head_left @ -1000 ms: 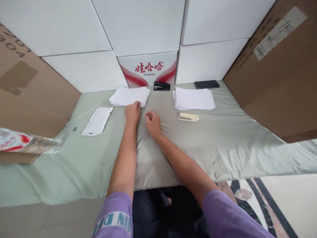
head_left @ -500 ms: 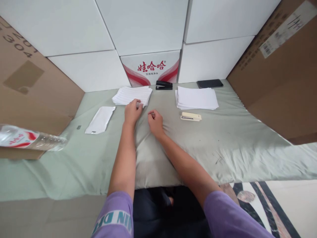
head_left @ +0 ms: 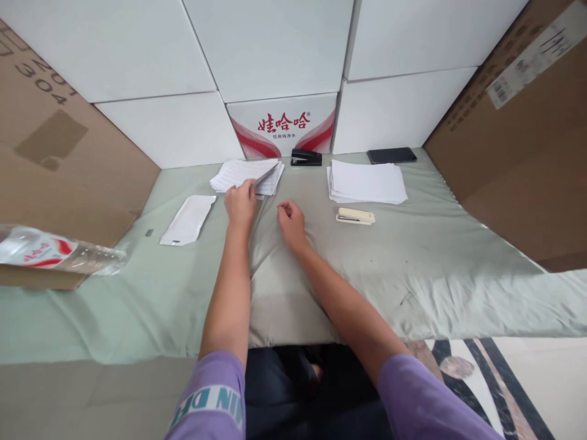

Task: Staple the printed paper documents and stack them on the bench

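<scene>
Left hand (head_left: 239,203) pinched the near edge of the left stack (head_left: 247,175); top sheets had lifted since a second ago. Right hand (head_left: 290,221) lay curled shut on the cloth (head_left: 413,256). Black stapler (head_left: 306,157), phone (head_left: 391,155), right stack (head_left: 367,181), cream stapler (head_left: 354,216) sat around; nothing blocked.

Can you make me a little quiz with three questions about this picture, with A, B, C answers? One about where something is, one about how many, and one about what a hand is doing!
1. Where is the black stapler?
A. against the red-and-white box
B. on the floor
C. in a hand

2. How many paper stacks lie on the green cloth?
A. one
B. two
C. five

3. What is the left hand doing?
A. lifting sheets of the left paper stack
B. holding a bottle
C. resting in a lap

Answers: 1 A, it sits at the box's foot. 2 B, the other is the right stack. 3 A, top sheets are raised.
</scene>
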Tool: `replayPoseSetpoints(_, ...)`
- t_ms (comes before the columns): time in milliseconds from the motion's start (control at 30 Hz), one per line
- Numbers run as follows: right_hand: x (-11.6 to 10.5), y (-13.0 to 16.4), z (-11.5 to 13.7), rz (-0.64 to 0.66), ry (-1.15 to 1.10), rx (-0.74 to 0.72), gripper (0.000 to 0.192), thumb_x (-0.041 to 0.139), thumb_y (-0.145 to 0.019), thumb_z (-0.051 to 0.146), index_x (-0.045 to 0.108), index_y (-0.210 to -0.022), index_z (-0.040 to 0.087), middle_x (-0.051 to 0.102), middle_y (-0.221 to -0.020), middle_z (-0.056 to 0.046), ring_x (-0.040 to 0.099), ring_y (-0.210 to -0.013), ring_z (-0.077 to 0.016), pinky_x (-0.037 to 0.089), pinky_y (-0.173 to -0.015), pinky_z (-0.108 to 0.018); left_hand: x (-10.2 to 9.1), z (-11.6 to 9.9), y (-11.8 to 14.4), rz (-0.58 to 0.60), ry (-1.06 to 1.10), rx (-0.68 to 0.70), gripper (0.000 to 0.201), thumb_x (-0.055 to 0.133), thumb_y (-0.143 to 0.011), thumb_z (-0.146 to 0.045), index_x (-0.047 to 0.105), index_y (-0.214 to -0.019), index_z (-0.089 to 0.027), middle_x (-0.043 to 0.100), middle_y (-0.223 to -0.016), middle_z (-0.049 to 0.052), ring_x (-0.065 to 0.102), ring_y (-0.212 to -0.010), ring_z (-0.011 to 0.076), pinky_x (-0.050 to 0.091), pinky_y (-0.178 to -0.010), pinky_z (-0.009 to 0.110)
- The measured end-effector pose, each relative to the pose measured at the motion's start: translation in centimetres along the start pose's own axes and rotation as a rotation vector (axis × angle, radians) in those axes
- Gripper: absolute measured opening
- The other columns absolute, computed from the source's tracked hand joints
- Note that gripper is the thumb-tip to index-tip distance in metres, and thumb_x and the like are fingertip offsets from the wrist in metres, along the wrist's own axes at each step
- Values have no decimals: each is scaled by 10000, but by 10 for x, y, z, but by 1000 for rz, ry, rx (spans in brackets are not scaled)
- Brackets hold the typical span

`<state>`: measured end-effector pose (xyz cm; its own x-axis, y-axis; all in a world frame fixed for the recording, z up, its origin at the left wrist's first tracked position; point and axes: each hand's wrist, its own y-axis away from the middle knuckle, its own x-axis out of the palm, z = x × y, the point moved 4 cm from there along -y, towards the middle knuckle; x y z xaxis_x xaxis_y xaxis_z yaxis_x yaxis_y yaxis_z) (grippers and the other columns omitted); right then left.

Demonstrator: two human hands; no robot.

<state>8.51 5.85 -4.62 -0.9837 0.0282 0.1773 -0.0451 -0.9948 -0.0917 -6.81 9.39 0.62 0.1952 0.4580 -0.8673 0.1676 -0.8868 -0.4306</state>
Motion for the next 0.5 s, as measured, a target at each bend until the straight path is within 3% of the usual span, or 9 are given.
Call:
replayPoseSetpoints(100,-1,-9,1,128,-185,129,282,560,-882,472,568,-1001,216,698,-906,-41,607,-642,-130,428,-478,-214,-15,-17,-1,62,110,146,352,468,-992,-345,745,-1194,-261,778,-1045,90,686,-1016,268,457,-962,382)
replayPoseSetpoints(167,-4,-16,3,220,-364,240,414,528,-894,589,560,-1079,221,704,-1087,-98,684,-772,-177,521,-507,-266,-24,-34,1,179,230,269,305,528,-961,-363,780,-1110,-279,783,-1064,58,688,-1038,261,477,-951,363)
replayPoseSetpoints(267,-17,-26,3,207,-455,343,452,502,-905,606,581,-1071,193,714,-1023,-123,711,-841,-232,602,-591,-365,-34,-56,6,351,371,336,259,600,-905,-364,808,-1034,-281,791,-1061,27,707,-1017,264,510,-918,354)
replayPoseSetpoints(400,-30,-33,-4,105,-319,377,334,608,-825,328,596,-1118,170,712,-947,-95,707,-868,-254,637,-726,-471,-33,-65,12,609,486,352,240,655,-845,-403,821,-931,-253,799,-956,19,720,-931,259,543,-842,342)
replayPoseSetpoints(433,-31,-34,-4,78,-272,338,380,605,-802,284,593,-1164,171,708,-1000,-97,700,-895,-256,639,-752,-493,-31,-63,11,613,507,345,254,649,-850,-414,816,-927,-240,797,-947,25,718,-918,253,543,-833,337)
replayPoseSetpoints(500,-33,-33,0,5,-179,184,485,584,-793,266,563,-1271,185,674,-1152,-113,679,-977,-261,640,-783,-524,-28,-49,5,438,489,274,294,594,-891,-413,796,-973,-216,788,-969,50,709,-930,246,531,-860,342)
